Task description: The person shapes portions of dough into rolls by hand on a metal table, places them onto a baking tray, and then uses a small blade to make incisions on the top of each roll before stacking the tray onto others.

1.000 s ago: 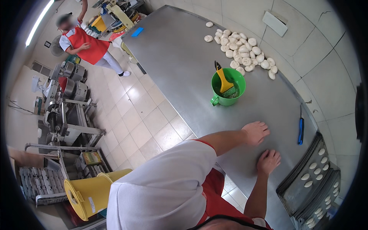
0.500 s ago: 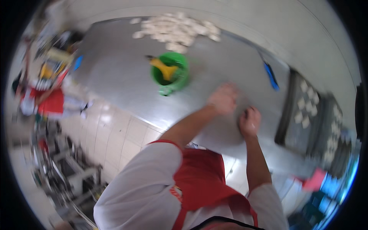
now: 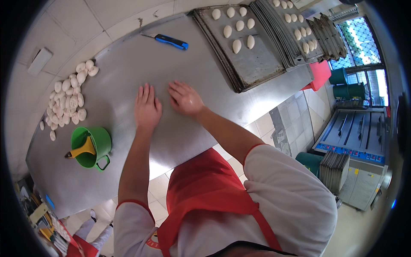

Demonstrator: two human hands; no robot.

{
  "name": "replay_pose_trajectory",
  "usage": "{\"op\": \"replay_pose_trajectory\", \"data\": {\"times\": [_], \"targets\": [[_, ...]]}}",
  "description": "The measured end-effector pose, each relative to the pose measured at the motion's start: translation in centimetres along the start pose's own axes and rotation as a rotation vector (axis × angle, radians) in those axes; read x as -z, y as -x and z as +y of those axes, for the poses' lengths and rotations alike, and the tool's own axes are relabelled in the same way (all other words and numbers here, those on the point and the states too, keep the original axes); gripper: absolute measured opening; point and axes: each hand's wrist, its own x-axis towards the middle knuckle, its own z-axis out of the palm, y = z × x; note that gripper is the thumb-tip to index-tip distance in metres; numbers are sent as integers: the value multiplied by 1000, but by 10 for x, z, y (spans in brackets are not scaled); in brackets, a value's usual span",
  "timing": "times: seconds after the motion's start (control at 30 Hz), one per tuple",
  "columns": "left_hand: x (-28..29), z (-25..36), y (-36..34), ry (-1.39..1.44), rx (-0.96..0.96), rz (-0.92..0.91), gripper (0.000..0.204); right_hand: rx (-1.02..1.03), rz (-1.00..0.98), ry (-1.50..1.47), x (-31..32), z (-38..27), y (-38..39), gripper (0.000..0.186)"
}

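Note:
My left hand lies palm down on the steel table, fingers stretched forward. Beside it, a short gap away, my right hand also rests palm down, its fingers slightly bent. No object shows in either hand; whatever the palms may cover is hidden. Left of my hands stands a green mug holding a yellow tool that looks like a brush. Beyond it lies a pile of white dough pieces. A blue-and-black knife with a thin blade sits near the far edge.
To the right, stacked dark baking trays carry spaced dough pieces. A second tray stack adjoins them. Past the table are a red stool-like object and a metal oven. At lower left, a person in a red apron stands nearby.
My view has swung rightward, bringing the trays and oven further into sight and shifting the mug and dough pile left. My hands stay on the table, now closer together.

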Motion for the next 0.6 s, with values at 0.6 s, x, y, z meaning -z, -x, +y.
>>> {"op": "replay_pose_trajectory", "data": {"times": [0.6], "targets": [[24, 4, 22, 95, -14, -40, 49, 2, -73, -227, 10, -4, 21, 36]]}}
